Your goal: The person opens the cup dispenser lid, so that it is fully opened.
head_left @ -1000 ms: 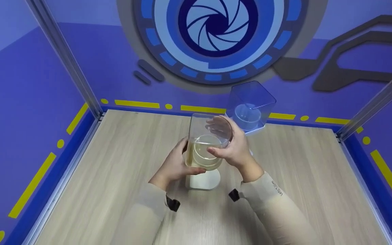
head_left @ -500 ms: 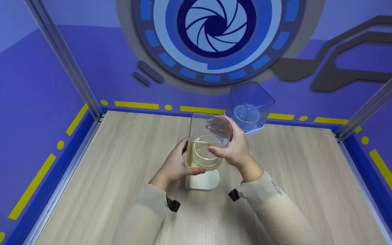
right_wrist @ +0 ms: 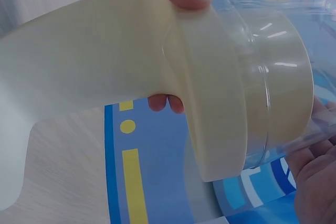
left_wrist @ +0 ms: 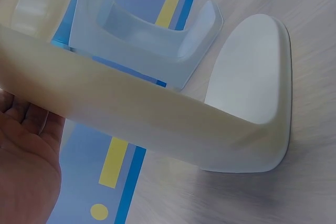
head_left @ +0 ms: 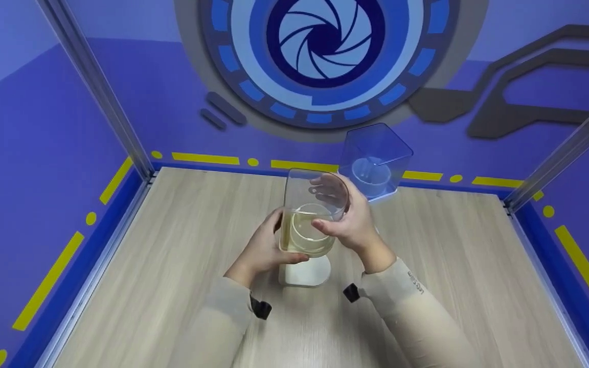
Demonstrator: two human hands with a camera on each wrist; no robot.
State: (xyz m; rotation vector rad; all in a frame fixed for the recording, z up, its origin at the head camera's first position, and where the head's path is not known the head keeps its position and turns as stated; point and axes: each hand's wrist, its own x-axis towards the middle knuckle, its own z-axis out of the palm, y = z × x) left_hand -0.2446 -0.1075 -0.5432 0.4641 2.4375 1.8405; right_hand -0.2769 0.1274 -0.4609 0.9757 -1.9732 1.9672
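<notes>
A cream-coloured stand (head_left: 307, 273) with a curved neck (left_wrist: 121, 98) and a flat rounded base (left_wrist: 247, 72) rests on the table. At its top sits a clear plastic container (head_left: 299, 189), flat on one side and rounded on the other, with a ring-shaped collar (right_wrist: 283, 72) showing through its wall. My left hand (head_left: 261, 245) grips the stand's top from the left, its thumb across the cream rim. From the right, my right hand (head_left: 358, 225) holds the clear container, thumb in front and fingers behind it. The join between container and stand is partly covered by my hands.
Behind my right hand, a second clear, bluish container (head_left: 379, 145) stands near the back wall. A translucent bluish C-shaped piece (left_wrist: 142, 40) shows beyond the stand in the left wrist view. Metal posts (head_left: 97, 87) and printed walls border the wood-patterned table (head_left: 192, 214).
</notes>
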